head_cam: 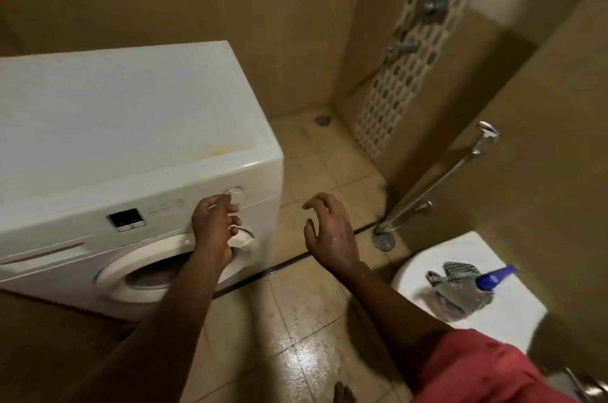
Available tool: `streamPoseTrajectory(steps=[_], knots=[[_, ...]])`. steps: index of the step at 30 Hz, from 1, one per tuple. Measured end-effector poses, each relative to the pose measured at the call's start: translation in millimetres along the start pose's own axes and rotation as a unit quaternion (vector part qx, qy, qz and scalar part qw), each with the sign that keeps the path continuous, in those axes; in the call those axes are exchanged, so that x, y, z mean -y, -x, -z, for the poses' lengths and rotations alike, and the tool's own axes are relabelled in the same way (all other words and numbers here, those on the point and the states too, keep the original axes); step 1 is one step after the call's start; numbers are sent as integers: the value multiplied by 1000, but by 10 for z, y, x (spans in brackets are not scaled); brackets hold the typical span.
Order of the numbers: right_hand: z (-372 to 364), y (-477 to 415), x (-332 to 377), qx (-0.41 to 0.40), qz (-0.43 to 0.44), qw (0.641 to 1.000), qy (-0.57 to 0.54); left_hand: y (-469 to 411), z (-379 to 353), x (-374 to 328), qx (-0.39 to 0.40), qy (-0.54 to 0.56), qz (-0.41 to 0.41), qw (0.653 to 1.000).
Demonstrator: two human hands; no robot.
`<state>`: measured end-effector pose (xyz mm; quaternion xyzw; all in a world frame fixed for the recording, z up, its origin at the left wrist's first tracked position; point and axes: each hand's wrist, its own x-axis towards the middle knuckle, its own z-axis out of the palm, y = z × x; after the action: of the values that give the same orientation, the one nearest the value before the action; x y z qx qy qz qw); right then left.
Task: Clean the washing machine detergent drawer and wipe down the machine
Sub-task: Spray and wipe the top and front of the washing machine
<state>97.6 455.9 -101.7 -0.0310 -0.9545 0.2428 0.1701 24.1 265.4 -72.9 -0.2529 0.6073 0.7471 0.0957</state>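
left hand [214, 221]: on washing machine [131, 113] front, by dial [236, 192], curled round pale cloth [242, 240]
right hand [329, 231]: right of machine, midair, fingers spread, empty
detergent drawer [42, 254]: machine's front left, apparently closed
risk: wiping may turn dial; glossy floor [296, 360] before machine, slip likely

The washing machine [131, 126] is standing at the left against the wall, with the floor [312, 320] stretching to its right. On its front, the detergent drawer [42, 254] is sitting leftmost, the display [127, 219] right of it, the dial [237, 193] rightmost, and the door [148, 274] below. The left hand [214, 225] is reaching to the dial. At the right, a cloth [460, 284] and spray bottle [496, 276] are lying on the toilet lid [460, 248].
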Motion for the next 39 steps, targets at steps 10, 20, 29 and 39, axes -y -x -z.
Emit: streamPoseTrajectory(steps=[10,20,29,39], knots=[[721,1329,-1504,82,-175,981,-21,704,-1564,986,132,-128,9,983],[1355,2622,-3031,208,-434,875,50,1113,-2422,1877,341,-305,47,888],[1607,2220,-4067,184,-427,885,33,1692,-3077,2736,552,-403,-73,726],[1280,2057,-4452,303,-258,907,139,1592,-3249,3134,549,-338,-154,748]])
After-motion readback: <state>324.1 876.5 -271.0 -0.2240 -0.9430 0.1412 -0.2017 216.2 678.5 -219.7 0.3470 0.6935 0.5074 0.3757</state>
